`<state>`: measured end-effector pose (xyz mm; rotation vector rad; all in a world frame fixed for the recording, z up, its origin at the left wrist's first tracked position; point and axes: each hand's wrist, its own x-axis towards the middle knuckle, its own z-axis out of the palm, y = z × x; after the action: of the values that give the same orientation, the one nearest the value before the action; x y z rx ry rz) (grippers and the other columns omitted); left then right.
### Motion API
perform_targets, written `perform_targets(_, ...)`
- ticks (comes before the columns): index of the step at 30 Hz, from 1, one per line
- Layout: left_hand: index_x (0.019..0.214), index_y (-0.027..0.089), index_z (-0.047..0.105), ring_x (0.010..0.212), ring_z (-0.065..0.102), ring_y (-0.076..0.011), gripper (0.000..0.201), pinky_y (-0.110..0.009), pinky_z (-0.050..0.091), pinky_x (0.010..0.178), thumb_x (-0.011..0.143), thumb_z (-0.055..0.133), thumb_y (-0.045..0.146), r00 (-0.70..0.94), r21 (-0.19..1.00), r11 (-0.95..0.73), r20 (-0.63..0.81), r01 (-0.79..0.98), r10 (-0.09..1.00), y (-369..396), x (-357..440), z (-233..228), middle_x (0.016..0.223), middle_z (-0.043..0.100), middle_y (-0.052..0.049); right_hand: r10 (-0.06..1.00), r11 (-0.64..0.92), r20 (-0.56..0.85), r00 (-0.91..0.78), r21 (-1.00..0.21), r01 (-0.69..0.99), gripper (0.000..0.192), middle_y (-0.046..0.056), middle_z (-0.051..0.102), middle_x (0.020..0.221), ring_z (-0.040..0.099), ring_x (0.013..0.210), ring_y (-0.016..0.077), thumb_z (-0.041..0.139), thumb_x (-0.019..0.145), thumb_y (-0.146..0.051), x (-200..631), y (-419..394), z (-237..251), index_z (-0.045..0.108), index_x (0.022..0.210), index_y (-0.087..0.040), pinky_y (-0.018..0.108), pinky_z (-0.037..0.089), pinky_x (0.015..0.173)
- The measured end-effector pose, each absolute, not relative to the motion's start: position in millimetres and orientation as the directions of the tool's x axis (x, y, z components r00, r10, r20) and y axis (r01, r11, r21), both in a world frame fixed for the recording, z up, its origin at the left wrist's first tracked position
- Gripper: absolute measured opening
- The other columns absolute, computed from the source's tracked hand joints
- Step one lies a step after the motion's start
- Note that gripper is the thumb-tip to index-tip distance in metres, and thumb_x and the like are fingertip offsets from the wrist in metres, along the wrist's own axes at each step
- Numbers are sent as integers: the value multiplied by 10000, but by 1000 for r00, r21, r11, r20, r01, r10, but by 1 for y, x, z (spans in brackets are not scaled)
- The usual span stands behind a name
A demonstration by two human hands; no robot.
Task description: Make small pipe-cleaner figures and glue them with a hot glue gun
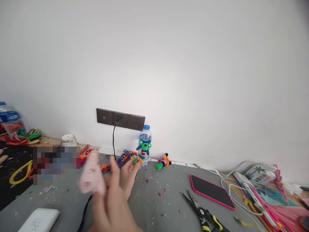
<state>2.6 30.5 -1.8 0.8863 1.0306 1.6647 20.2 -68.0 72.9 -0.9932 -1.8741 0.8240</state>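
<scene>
My right hand (113, 196) is nearest the camera and blurred, its fingers closed round what looks like a pink glue gun (93, 177). A black cord (84, 212) runs down the table below it. Farther back, partly hidden by the right hand, my left hand (130, 174) pinches a small pipe-cleaner figure (143, 153) with a green head, blue ears and a pink body. The figure is held upright in front of a water bottle (146, 129). To its right lies another pipe-cleaner figure (164, 161) in green, pink and orange. More figures (125, 156) lie left of my left hand.
At right are pliers (201, 211), a pink-edged phone (212, 191), a white cable (238, 203) and a palm-tree packet (260, 174). A white box-like device (40, 220) sits front left. Wall sockets (120, 119) hold a black plug. Pipe cleaners (26, 135) lie far left.
</scene>
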Motion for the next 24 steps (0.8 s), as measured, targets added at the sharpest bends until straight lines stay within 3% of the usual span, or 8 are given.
perform_targets(2,890,135,749,769,685,-220,381,-362,561,751,663,788,438,-191,915,-115,43,-387,981,28,3,-1,818,739,-94,820,495,270,-505,-777,389,802,125,701,973,689,818,332,492,868,-264,-12,-65,81,60,1532,-138,473,534,757)
perform_targets(5,823,127,763,697,664,-195,386,-352,561,734,663,785,477,-105,906,-45,0,-422,994,26,4,2,737,717,-78,755,572,177,-631,-648,503,812,251,636,1144,689,866,366,481,856,-239,-51,-52,77,60,1522,-42,461,560,646)
perform_targets(10,907,158,757,746,673,-186,408,-324,558,744,644,804,466,-96,879,-36,-11,-475,995,26,2,6,833,736,-73,781,550,4,-624,-476,686,849,309,608,1175,652,966,411,627,732,-210,-81,-31,43,252,1468,-17,502,561,654)
perform_targets(13,973,173,746,842,692,-208,426,-333,554,795,638,818,426,-79,859,-42,2,-510,997,26,-1,9,962,750,-95,777,585,88,-623,-464,664,724,290,621,1145,632,972,401,642,751,-262,-70,-36,39,394,1390,-29,520,544,711)
perform_targets(15,971,172,743,894,696,-226,407,-342,553,819,645,818,404,-47,854,-39,17,-520,999,27,-3,12,994,752,-106,757,629,193,-624,-473,617,506,233,640,1108,607,993,381,617,791,-279,-48,-44,46,539,1254,-88,521,520,780)
perform_targets(19,946,170,728,908,704,-228,408,-331,557,818,609,844,369,-58,839,-39,9,-543,998,31,-6,12,954,763,-90,655,711,445,-611,-638,297,190,52,661,974,611,923,194,549,857,-180,25,-56,61,636,1021,-218,282,478,830)
perform_targets(22,948,176,721,888,708,-219,447,-315,559,806,561,871,342,-71,836,-30,-10,-548,997,33,-6,11,927,768,-73,753,635,458,-472,-695,337,150,27,622,812,567,751,158,493,866,-141,94,-46,59,631,845,-195,236,436,686)
perform_targets(24,968,182,720,934,701,-232,424,-334,555,841,600,851,347,-44,858,-22,0,-514,999,32,-5,12,991,761,-83,840,539,437,-323,-744,395,174,5,584,735,518,666,146,468,891,-166,139,-31,52,630,835,-195,237,402,641)
